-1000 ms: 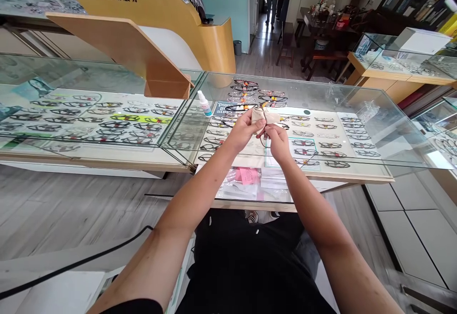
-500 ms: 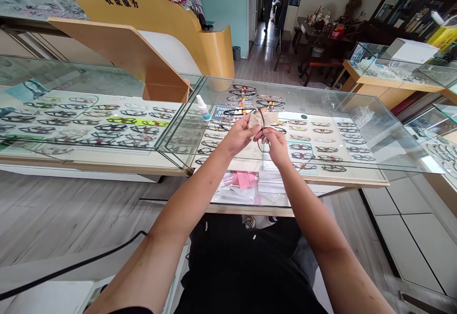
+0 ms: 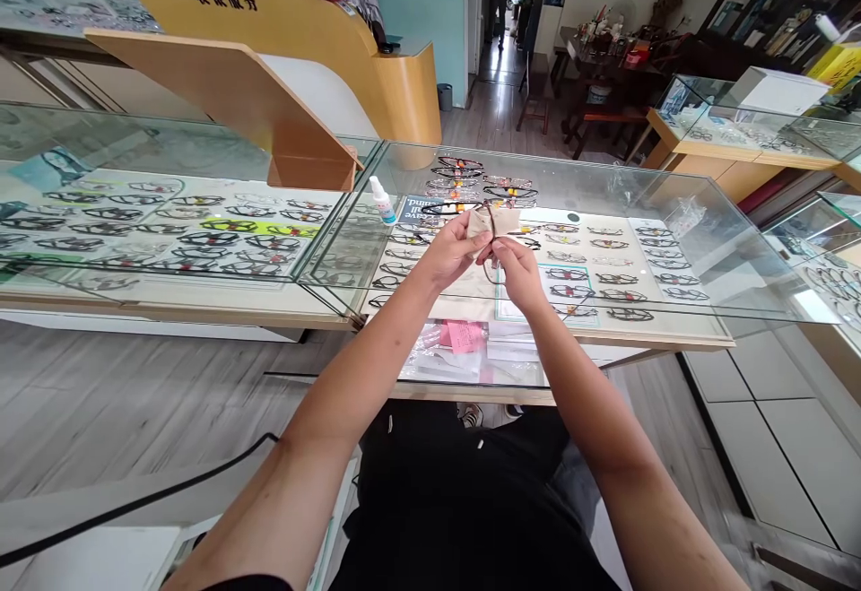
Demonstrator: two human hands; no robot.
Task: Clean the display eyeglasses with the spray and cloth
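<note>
Over the glass counter, my left hand (image 3: 449, 256) pinches a beige cloth (image 3: 508, 221) against a pair of dark-rimmed glasses (image 3: 490, 270). My right hand (image 3: 517, 272) is closed on the same glasses from the other side, thumb and fingers together. The two hands nearly meet, and the fingers cover much of the frame. A lens rim hangs below the fingertips. Several more glasses (image 3: 456, 186) lie on the counter top just beyond my hands. To their left stands a white spray bottle (image 3: 382, 201) with a blue label.
Inside the glass display case (image 3: 679, 322) are rows of glasses. A tilted wooden-backed mirror or board (image 3: 221, 80) stands on the counter at left. Beyond it is a yellow cash desk (image 3: 410, 98). Under the case top lie pink and white papers (image 3: 464, 337). A black cable (image 3: 154, 492) crosses the lower left.
Both hands keep their hold on the glasses and cloth, with only a slight shift. The cloth's edge lies a little flatter. The view has moved very slightly.
</note>
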